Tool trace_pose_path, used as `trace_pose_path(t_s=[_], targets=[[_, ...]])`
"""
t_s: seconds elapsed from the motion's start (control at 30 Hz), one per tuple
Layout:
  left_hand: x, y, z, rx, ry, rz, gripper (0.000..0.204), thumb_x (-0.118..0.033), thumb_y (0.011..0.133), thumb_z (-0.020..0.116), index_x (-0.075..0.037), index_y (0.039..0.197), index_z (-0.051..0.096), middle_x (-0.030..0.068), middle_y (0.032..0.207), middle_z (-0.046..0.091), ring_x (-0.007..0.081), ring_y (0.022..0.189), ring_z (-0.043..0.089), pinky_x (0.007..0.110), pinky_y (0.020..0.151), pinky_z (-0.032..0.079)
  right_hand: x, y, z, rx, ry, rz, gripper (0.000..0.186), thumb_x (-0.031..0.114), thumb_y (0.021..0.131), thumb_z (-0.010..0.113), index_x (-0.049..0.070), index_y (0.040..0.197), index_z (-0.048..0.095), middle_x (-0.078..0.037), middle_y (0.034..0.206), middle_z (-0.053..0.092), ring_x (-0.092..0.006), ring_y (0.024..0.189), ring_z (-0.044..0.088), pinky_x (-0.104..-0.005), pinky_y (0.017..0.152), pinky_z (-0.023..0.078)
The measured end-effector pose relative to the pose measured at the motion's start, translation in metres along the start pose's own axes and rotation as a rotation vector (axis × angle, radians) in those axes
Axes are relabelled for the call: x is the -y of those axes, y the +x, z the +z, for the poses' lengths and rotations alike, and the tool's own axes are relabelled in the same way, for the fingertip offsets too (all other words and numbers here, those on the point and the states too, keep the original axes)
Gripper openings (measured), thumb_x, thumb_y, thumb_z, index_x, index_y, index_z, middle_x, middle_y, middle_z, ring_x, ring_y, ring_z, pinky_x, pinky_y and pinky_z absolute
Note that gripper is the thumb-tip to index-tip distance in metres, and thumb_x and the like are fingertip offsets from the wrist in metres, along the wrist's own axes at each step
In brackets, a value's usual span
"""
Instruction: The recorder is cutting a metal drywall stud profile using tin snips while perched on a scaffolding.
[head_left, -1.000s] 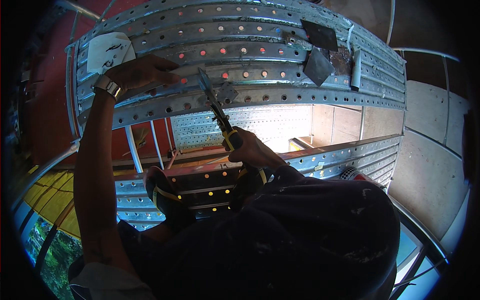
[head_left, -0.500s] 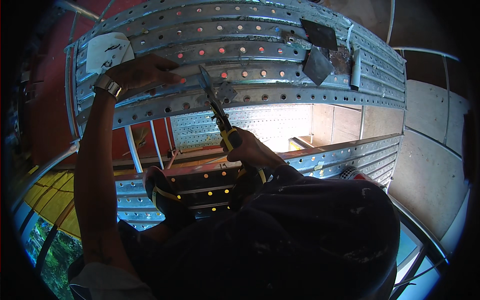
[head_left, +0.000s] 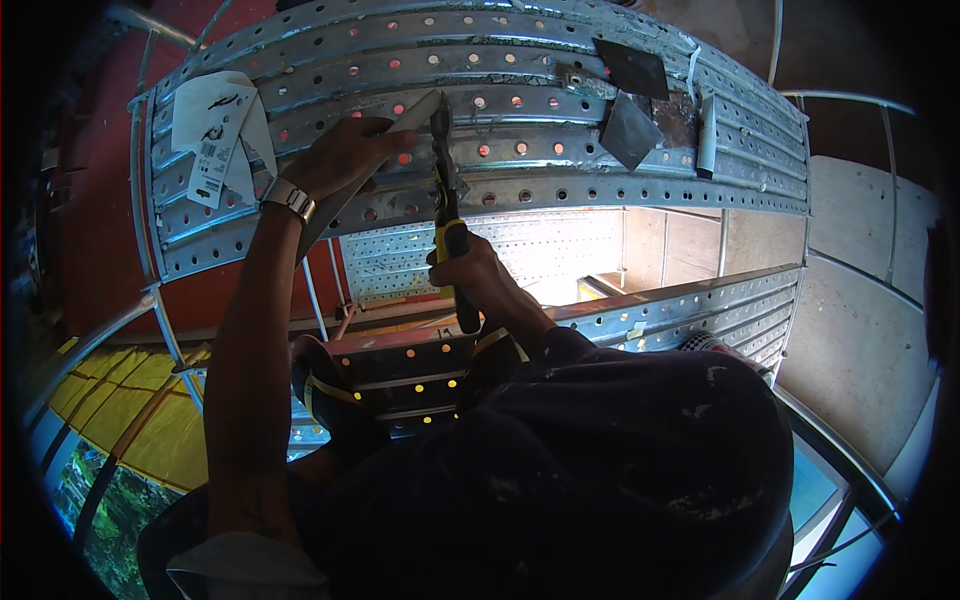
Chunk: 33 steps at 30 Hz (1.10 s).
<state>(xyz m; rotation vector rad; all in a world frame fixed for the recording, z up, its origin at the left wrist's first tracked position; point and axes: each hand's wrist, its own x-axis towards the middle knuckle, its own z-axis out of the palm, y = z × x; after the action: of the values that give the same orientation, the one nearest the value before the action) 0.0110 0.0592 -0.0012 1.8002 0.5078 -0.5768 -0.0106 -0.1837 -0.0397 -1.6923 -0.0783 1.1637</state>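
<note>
Grey strip [head_left: 415, 115] tight in L hand [head_left: 338, 160], end at snips [head_left: 443, 165], yel/blk handles [head_left: 452, 240] tight in R hand [head_left: 478, 276]

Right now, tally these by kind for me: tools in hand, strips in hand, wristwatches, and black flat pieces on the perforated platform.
Yellow-and-black hand tool: 1
Grey strip: 1
Wristwatch: 1
Black flat pieces: 2
Total: 5
</note>
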Motion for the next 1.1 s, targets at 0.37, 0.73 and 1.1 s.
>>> trace_pose_path(t_s=[0.37,0.73,1.1], targets=[[0.008,0.005,0.003,0.019,0.024,-0.013,0.059,-0.055,0.086,0.060,-0.001,0.109,0.065,0.0023,0.069,0.055,0.0121,0.059,0.058,0.027,0.052,0.050,-0.006,-0.003,-0.006,0.044,0.009,0.061,0.032,0.020,0.068,0.071,-0.001,0.089,0.057,-0.011,0.078,0.062,-0.0202,0.075,0.061,-0.0340,0.071,0.048],[0.010,0.005,0.002,0.035,0.008,0.025,0.055,-0.053,0.086,0.060,-0.001,0.102,0.065,0.0022,0.067,0.054,0.0125,0.056,0.056,0.028,0.051,0.047,-0.007,-0.004,-0.010,0.039,-0.077,0.048,0.034,0.020,0.070,0.070,-0.002,0.092,0.057,-0.013,0.080,0.064,-0.0231,0.077,0.063,-0.0361,0.072,0.049],[0.008,0.003,-0.001,0.017,0.037,-0.005,0.050,-0.051,0.087,0.060,-0.003,0.096,0.066,0.0014,0.070,0.053,0.0120,0.063,0.056,0.029,0.055,0.049,-0.010,-0.002,-0.009,0.018,-0.089,0.039,0.035,0.021,0.072,0.069,-0.003,0.095,0.057,-0.015,0.083,0.065,-0.0250,0.081,0.064,-0.0370,0.074,0.048]])
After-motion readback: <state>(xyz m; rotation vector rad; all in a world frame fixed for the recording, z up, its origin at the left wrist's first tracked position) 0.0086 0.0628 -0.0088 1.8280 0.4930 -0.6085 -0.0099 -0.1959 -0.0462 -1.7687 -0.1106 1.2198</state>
